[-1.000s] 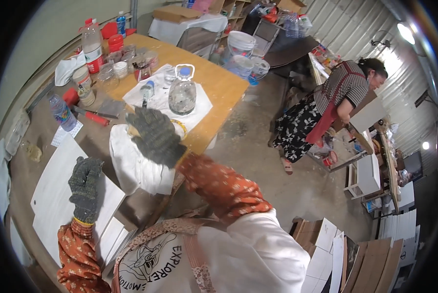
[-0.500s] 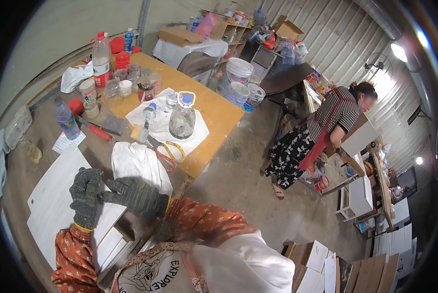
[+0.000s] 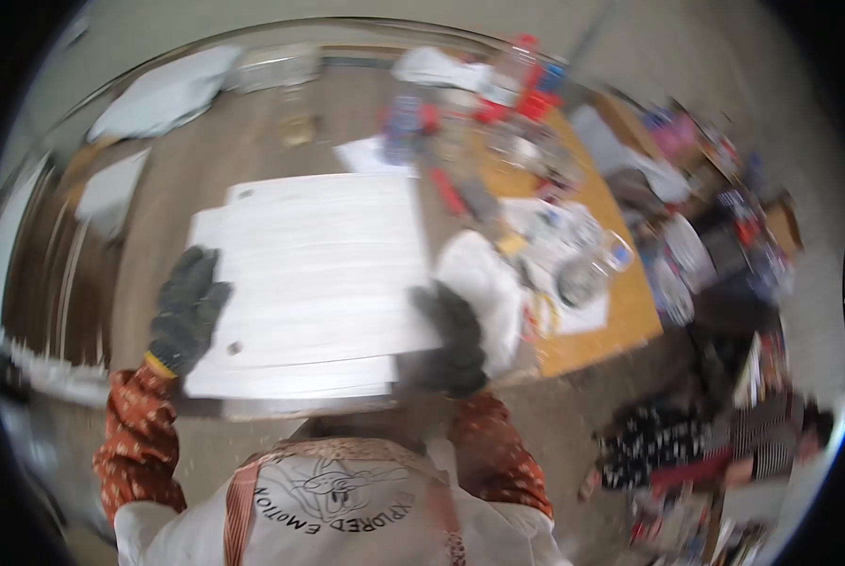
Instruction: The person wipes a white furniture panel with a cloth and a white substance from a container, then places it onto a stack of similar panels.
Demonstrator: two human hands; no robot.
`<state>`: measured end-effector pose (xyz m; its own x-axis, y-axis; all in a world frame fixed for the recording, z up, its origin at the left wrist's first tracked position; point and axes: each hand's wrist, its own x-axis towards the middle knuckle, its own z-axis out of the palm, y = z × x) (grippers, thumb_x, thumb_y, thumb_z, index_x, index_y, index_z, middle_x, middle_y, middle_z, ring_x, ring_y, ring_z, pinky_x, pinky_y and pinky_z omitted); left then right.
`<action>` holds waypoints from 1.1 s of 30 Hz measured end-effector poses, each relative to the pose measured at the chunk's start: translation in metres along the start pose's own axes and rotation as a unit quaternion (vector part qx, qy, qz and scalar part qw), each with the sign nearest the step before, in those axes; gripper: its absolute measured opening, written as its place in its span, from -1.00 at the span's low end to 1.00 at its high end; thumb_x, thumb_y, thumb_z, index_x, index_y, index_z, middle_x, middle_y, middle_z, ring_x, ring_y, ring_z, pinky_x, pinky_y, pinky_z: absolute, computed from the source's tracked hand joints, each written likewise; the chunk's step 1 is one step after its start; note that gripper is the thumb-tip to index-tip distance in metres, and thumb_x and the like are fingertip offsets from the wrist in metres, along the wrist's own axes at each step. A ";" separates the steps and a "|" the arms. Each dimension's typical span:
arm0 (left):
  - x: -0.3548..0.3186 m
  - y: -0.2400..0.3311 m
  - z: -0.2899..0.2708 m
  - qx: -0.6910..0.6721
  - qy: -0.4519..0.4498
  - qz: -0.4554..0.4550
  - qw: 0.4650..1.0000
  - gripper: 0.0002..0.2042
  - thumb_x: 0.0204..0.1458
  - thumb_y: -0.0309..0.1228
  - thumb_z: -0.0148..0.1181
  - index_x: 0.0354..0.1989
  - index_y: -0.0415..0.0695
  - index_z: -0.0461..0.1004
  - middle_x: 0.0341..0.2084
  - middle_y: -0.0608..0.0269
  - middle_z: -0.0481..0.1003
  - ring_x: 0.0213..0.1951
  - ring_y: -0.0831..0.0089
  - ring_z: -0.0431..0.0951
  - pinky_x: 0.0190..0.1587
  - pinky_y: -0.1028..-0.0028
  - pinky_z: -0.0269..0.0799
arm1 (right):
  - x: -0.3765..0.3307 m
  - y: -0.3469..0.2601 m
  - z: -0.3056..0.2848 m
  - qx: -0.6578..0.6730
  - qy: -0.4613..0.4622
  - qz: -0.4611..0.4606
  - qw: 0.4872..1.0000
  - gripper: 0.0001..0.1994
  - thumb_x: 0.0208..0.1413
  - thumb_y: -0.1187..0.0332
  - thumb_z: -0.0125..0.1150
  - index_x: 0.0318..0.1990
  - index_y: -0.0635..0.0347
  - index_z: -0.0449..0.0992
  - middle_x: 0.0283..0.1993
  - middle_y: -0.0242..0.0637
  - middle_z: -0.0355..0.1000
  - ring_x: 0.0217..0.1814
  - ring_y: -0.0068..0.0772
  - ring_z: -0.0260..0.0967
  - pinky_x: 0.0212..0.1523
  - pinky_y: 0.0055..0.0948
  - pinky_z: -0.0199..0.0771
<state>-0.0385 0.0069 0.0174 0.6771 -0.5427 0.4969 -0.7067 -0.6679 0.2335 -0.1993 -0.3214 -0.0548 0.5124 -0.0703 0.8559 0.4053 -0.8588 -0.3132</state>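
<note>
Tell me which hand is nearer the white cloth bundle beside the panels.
Right. The right hand grips the white panels' right edge, touching the white cloth bundle; the left hand is across the panels, on their left edge.

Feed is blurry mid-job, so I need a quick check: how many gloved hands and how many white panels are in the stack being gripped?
Dark grey knit-gloved hands: 2, left hand, right hand
Flat white panels in the gripped stack: at least 2; blur hides the exact number
Total: at least 4
</note>
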 end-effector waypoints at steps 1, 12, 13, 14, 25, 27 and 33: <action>-0.013 -0.005 -0.004 0.005 -0.008 0.012 1.000 -0.62 0.04 -0.43 0.14 0.05 -0.27 0.37 0.08 -0.08 0.32 0.13 0.08 0.31 0.16 0.27 0.21 | 0.002 -0.009 0.003 0.030 0.011 0.050 0.998 -0.49 -0.01 0.15 0.08 -0.02 0.44 0.42 0.02 0.01 0.38 0.03 -0.08 0.38 0.06 -0.21 0.36; -0.069 -0.008 -0.026 -0.287 -0.147 -0.050 0.945 -0.26 -0.01 -0.26 0.21 0.28 -0.31 -0.01 0.29 0.00 0.02 0.32 0.28 0.00 0.29 0.24 -0.06 | 0.002 -0.040 -0.027 -0.152 -0.214 0.072 0.962 -0.62 -0.20 0.49 0.22 -0.10 0.15 0.53 0.03 -0.04 0.39 0.04 -0.06 0.37 -0.03 -0.26 0.40; -0.070 -0.009 -0.029 -0.372 -0.142 -0.087 0.913 -0.27 -0.02 -0.31 0.22 0.28 -0.30 0.00 0.27 0.03 0.06 0.23 0.33 0.10 0.25 0.30 0.01 | 0.019 -0.054 -0.034 -0.153 -0.204 0.053 0.965 -0.65 -0.17 0.51 0.19 -0.12 0.15 0.54 -0.01 -0.07 0.42 0.00 -0.09 0.40 -0.05 -0.28 0.41; -0.072 -0.009 -0.034 -0.456 -0.131 -0.125 0.871 -0.28 -0.03 -0.35 0.23 0.28 -0.29 0.01 0.25 0.06 0.09 0.14 0.38 0.20 0.20 0.36 0.08 | 0.036 -0.065 -0.039 -0.152 -0.194 0.035 0.968 -0.68 -0.15 0.53 0.16 -0.15 0.15 0.56 -0.05 -0.10 0.45 -0.03 -0.11 0.42 -0.07 -0.29 0.42; 0.024 -0.058 -0.037 -0.709 0.030 -0.063 0.702 -0.61 0.21 -0.28 -0.14 0.06 -0.33 0.33 -0.02 -0.02 0.42 0.00 0.18 0.45 0.10 0.29 0.34 | 0.202 -0.019 -0.055 0.157 -0.234 0.236 0.930 -0.77 -0.07 0.48 0.32 -0.21 0.30 0.54 -0.33 -0.29 0.54 -0.33 -0.57 0.44 -0.26 -0.56 0.42; 0.033 -0.062 -0.029 -0.714 0.044 -0.080 0.694 -0.61 0.22 -0.27 -0.15 0.06 -0.33 0.32 0.01 -0.03 0.39 0.01 0.15 0.44 0.11 0.25 0.34 | 0.220 -0.012 -0.052 0.167 -0.274 0.261 0.910 -0.78 -0.05 0.49 0.31 -0.20 0.32 0.54 -0.34 -0.32 0.53 -0.34 -0.60 0.42 -0.27 -0.56 0.43; 0.046 -0.044 -0.032 -0.786 0.059 -0.170 0.591 -0.62 0.21 -0.24 -0.13 -0.01 -0.34 0.34 -0.09 -0.08 0.44 -0.08 0.10 0.50 0.05 0.16 0.40 | 0.240 0.005 -0.053 0.153 -0.299 0.241 0.910 -0.79 -0.03 0.43 0.29 -0.24 0.35 0.54 -0.39 -0.30 0.52 -0.42 -0.58 0.42 -0.40 -0.55 0.41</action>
<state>0.0174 0.0276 0.0562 0.8813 -0.4126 0.2305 0.0874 0.6215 0.7785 -0.1148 -0.3694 0.1710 0.9703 -0.0336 0.2395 0.1693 -0.6129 -0.7718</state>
